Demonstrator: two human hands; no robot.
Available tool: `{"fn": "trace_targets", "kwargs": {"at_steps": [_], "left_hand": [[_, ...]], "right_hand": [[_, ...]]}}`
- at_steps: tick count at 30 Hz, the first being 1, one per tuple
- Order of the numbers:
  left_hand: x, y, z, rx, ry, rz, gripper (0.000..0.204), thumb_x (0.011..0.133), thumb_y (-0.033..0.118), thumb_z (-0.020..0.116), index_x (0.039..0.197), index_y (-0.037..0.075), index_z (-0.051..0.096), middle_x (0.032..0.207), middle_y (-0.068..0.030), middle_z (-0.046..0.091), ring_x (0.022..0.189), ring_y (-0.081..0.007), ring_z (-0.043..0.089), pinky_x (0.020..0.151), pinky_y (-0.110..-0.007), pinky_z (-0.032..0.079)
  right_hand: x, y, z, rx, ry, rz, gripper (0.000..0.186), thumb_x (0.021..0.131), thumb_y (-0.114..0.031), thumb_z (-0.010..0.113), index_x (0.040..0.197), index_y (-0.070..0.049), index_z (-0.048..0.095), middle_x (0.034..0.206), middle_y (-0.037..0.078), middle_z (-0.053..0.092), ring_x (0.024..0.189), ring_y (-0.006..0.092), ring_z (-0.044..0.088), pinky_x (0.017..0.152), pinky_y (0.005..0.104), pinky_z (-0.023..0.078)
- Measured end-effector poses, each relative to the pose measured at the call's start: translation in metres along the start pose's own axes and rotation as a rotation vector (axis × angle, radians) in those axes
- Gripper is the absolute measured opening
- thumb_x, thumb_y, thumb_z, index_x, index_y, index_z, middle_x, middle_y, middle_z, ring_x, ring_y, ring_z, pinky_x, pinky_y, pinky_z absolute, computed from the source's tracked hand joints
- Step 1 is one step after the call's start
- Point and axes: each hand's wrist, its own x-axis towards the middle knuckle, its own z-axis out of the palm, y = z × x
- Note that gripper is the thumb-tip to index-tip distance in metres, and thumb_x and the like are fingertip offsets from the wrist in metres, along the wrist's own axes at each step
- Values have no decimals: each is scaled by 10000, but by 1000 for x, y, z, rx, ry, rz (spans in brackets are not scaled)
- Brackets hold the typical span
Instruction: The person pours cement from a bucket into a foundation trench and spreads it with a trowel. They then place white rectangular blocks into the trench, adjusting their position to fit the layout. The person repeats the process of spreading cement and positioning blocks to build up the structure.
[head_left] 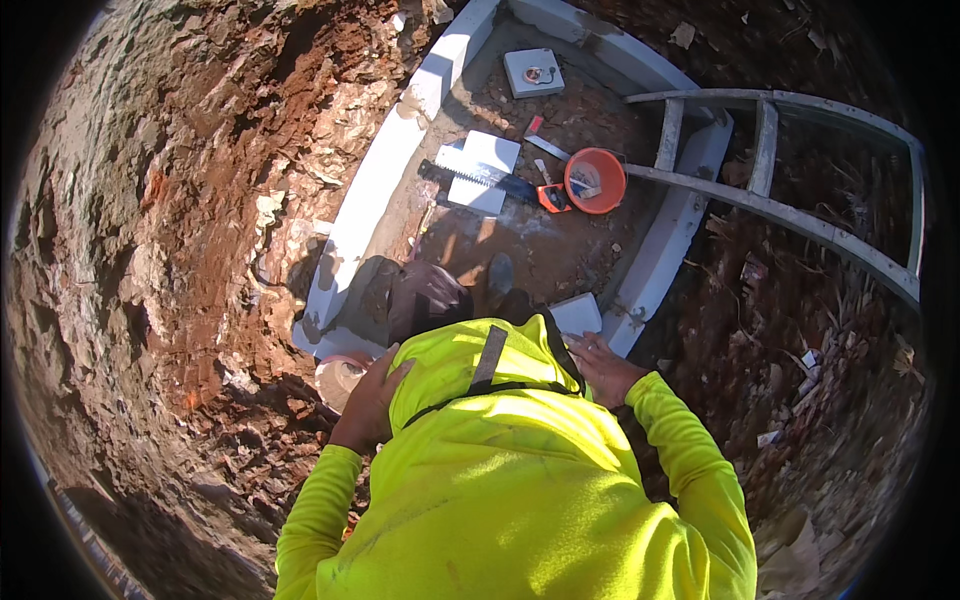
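My left hand (368, 408) lies against the left side of my yellow sweatshirt (520, 480), fingers extended and partly hidden. Beside it is a pale, round object (338, 380) whose kind I cannot make out. On the other side my right hand (603, 370) rests at the sweatshirt's edge, fingers stretched toward a white block (577, 315); I cannot tell whether they touch it. Nothing shows in either hand. Ahead, a handsaw (500, 185) with an orange handle lies across white blocks (490, 150), next to an orange bucket (595, 182) holding small tools.
A low wall of white blocks (372, 190) encloses the dirt pit. Leaning over its right side is a metal ladder (765, 150). A square (546, 147) lies near the bucket; another white block (533, 73) sits farther back. Rough reddish soil (215, 250) rises outside.
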Motion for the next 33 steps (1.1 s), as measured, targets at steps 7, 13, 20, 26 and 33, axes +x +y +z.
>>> {"fn": "trace_targets", "kwargs": {"at_steps": [7, 13, 20, 26, 33], "left_hand": [[23, 2, -23, -1, -120, -59, 840, 733, 204, 789, 1465, 70, 399, 1516, -268, 331, 1331, -423, 441, 1083, -439, 393], [39, -72, -16, -51, -186, -156, 684, 804, 207, 725, 1426, 98, 463, 1499, -237, 389, 1301, -398, 481, 1064, -443, 417], [101, -126, -58, 58, -376, 82, 464, 875, 222, 633, 1326, 123, 577, 1439, -149, 506, 1307, -340, 496, 1064, -442, 428], [136, -138, -105, 4, -566, 17, 423, 876, 220, 629, 1284, 112, 598, 1334, -108, 593, 1221, -334, 558, 986, -418, 479], [169, -160, -118, 113, -580, -129, 201, 864, 160, 640, 1007, 26, 685, 944, -149, 701, 872, -312, 681, 775, -398, 530]], "right_hand": [[-5, -4, 10, -7, -27, 90, 1043, 683, -396, 777, 1459, 98, 284, 1563, 292, 177, 1463, 442, 151, 1199, 570, 101], [-3, -26, 3, 155, 74, 206, 995, 719, -429, 759, 1463, 59, 312, 1543, 302, 221, 1435, 433, 240, 1180, 501, 216], [0, -3, 48, 379, 226, 910, 765, 827, -485, 671, 1365, 25, 484, 1307, 280, 565, 1137, 459, 582, 1005, 464, 462], [77, -61, 70, 771, 457, 875, 555, 982, -499, 461, 1082, 4, 673, 930, 237, 699, 830, 363, 662, 771, 428, 496], [62, -129, 33, 883, 590, 547, 167, 866, -77, 606, 1025, -38, 639, 817, 177, 634, 732, 333, 613, 678, 430, 467]]}}
